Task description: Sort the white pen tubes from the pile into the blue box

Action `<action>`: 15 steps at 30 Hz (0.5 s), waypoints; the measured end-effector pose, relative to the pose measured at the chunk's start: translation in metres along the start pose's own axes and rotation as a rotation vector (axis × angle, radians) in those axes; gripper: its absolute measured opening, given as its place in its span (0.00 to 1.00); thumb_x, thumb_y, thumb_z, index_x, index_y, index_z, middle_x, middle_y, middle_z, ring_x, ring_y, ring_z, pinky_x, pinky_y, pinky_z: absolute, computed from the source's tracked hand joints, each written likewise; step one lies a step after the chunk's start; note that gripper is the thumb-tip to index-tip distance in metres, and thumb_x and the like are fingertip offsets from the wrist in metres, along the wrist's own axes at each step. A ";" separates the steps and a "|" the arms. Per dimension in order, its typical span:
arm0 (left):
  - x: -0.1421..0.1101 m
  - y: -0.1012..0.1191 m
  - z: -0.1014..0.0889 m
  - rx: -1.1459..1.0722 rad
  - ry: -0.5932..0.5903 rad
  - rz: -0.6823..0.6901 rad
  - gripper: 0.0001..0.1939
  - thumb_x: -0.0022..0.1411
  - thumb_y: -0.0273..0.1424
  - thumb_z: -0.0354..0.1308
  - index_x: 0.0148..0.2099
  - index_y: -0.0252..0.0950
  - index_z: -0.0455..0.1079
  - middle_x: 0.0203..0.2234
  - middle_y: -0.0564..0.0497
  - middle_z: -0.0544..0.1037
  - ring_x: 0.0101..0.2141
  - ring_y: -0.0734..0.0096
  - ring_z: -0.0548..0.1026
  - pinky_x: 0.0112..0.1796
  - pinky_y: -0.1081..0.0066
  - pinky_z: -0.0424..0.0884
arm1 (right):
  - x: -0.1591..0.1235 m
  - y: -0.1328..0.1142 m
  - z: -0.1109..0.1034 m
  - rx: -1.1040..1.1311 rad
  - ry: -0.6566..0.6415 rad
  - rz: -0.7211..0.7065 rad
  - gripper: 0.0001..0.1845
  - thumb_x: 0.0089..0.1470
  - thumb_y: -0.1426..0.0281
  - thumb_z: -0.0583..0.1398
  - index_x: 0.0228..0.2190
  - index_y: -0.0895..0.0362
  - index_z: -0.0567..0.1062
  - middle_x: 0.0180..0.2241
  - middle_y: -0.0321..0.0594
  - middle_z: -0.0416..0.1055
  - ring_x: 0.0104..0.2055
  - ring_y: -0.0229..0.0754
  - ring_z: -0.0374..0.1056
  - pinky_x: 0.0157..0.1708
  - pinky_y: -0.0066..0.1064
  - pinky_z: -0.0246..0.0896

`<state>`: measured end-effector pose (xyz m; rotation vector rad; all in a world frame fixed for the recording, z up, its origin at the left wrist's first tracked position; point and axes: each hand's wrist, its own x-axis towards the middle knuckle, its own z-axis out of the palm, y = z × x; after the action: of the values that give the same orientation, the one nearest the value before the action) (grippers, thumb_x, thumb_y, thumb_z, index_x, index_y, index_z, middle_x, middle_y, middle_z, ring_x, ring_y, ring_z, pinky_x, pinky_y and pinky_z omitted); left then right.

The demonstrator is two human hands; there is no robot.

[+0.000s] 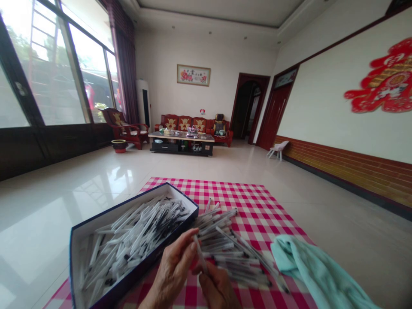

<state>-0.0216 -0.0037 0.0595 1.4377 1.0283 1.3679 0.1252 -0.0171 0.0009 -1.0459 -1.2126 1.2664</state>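
Pinching a clear pen point(200, 254) between your closed left grip point(172, 270) and right grip point(217, 288), you are working just beside the loose pile of pens point(231, 244) on the checked cloth point(257, 210), where a slip could scatter them against the box point(119, 207).

Aqua towel point(317, 270), pink gingham cloth point(257, 214), red wooden sofa point(193, 124)
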 end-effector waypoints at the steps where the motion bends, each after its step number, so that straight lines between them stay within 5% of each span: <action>1: 0.002 -0.001 -0.001 -0.041 0.023 -0.022 0.19 0.60 0.40 0.56 0.48 0.33 0.69 0.27 0.52 0.75 0.24 0.76 0.69 0.27 0.77 0.66 | 0.002 0.000 -0.001 0.035 -0.034 0.017 0.16 0.44 0.56 0.64 0.31 0.54 0.79 0.17 0.32 0.67 0.17 0.36 0.58 0.20 0.28 0.53; 4: 0.007 -0.005 -0.003 -0.190 0.116 -0.143 0.17 0.54 0.41 0.61 0.40 0.32 0.70 0.21 0.54 0.73 0.22 0.77 0.69 0.24 0.78 0.65 | 0.011 -0.002 -0.008 0.325 -0.080 0.038 0.18 0.50 0.57 0.61 0.37 0.56 0.76 0.12 0.29 0.64 0.15 0.35 0.58 0.20 0.28 0.55; 8: 0.010 -0.014 -0.003 -0.332 0.173 -0.311 0.16 0.50 0.41 0.64 0.33 0.33 0.67 0.20 0.55 0.73 0.19 0.80 0.67 0.20 0.80 0.61 | 0.017 -0.005 -0.016 0.681 -0.012 0.063 0.14 0.54 0.62 0.60 0.40 0.56 0.73 0.23 0.37 0.75 0.29 0.42 0.72 0.31 0.32 0.64; 15: 0.002 -0.029 0.013 -0.245 -0.014 -0.459 0.13 0.51 0.38 0.60 0.26 0.33 0.64 0.13 0.56 0.69 0.14 0.80 0.63 0.17 0.79 0.58 | 0.015 -0.005 -0.014 0.563 0.074 0.097 0.16 0.48 0.63 0.65 0.39 0.57 0.75 0.25 0.39 0.76 0.28 0.43 0.71 0.28 0.31 0.65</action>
<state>-0.0081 0.0054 0.0316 0.9555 1.0605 1.1000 0.1381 -0.0013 0.0053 -0.7306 -0.6878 1.5132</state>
